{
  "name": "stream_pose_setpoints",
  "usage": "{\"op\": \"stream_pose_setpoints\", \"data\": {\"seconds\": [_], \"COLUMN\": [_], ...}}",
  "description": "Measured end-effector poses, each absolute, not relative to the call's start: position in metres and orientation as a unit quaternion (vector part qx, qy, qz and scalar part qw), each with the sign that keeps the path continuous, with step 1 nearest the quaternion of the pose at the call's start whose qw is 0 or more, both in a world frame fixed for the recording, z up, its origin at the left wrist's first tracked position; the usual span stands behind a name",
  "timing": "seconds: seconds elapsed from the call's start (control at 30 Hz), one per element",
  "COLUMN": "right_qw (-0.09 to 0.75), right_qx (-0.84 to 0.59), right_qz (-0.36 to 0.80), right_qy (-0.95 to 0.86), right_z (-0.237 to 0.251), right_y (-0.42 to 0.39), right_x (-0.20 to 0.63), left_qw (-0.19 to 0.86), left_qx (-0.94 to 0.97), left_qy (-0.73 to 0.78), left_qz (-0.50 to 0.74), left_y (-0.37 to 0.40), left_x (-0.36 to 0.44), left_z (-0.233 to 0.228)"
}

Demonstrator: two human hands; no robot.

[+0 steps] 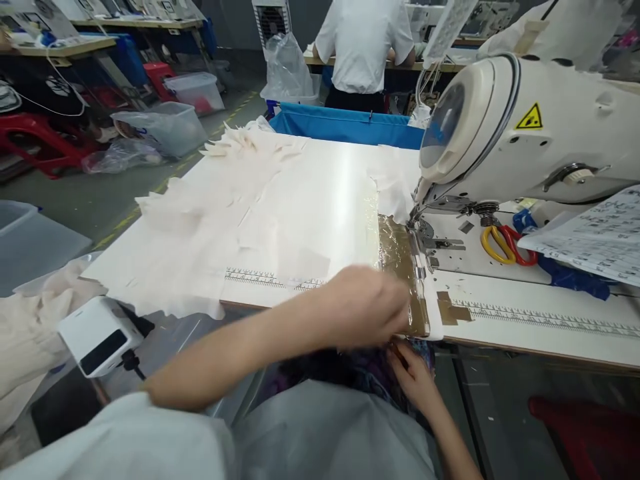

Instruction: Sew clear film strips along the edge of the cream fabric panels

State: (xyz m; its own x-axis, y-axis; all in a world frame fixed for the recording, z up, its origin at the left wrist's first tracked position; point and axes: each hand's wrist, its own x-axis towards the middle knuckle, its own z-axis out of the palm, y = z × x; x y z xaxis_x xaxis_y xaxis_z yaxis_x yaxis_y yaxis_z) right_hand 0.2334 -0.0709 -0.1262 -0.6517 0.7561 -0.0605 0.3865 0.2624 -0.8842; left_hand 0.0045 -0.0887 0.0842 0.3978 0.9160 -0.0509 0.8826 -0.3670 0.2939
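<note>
My left hand (370,305), smeared by motion, reaches across to the right over the brown tape (397,260) at the table's front edge. Its fingers look curled, and whatever they hold is hidden. Just below the edge is my right hand (414,375), thumb and fingers drawn together around something small and dark that I cannot make out. A narrow white strip (433,310) hangs at the edge beside the tape. Ahead stands the sewing machine (530,127), a pale fabric piece (395,190) lying by its needle area. Thin pale fabric pieces (235,180) spread over the table's left side.
Scissors (497,245) with yellow and red handles lie right of the needle, near a printed sheet (595,233). A white device (101,337) sits at the lower left beside bunched fabric (30,333). A blue cloth bin (350,125) and a seated person (367,47) are beyond.
</note>
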Motion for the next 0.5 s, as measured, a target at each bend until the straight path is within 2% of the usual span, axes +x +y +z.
{"op": "stream_pose_setpoints", "data": {"seconds": [0.07, 0.13, 0.23, 0.3, 0.4, 0.5], "right_qw": [0.178, 0.160, 0.149, 0.165, 0.213, 0.247], "right_qx": [-0.348, -0.335, -0.340, -0.365, -0.425, -0.460], "right_qz": [0.513, 0.546, 0.576, 0.568, 0.522, 0.484], "right_qy": [-0.764, -0.751, -0.729, -0.719, -0.708, -0.702], "right_z": [-0.113, -0.098, -0.084, -0.082, -0.088, -0.095], "right_y": [-0.078, -0.086, -0.093, -0.092, -0.086, -0.082], "right_x": [0.234, 0.238, 0.243, 0.244, 0.247, 0.251], "left_qw": [0.253, 0.327, 0.415, 0.538, 0.631, 0.627], "left_qx": [0.817, 0.774, 0.701, 0.637, 0.548, 0.562], "left_qy": [0.515, 0.541, 0.552, 0.484, 0.463, 0.470], "left_qz": [0.048, 0.047, 0.176, 0.267, 0.294, 0.267], "left_y": [-0.125, -0.145, -0.150, -0.146, -0.151, -0.179], "left_x": [-0.001, 0.000, 0.021, 0.041, 0.053, 0.027], "left_z": [0.054, 0.004, -0.072, -0.101, -0.103, -0.079]}}
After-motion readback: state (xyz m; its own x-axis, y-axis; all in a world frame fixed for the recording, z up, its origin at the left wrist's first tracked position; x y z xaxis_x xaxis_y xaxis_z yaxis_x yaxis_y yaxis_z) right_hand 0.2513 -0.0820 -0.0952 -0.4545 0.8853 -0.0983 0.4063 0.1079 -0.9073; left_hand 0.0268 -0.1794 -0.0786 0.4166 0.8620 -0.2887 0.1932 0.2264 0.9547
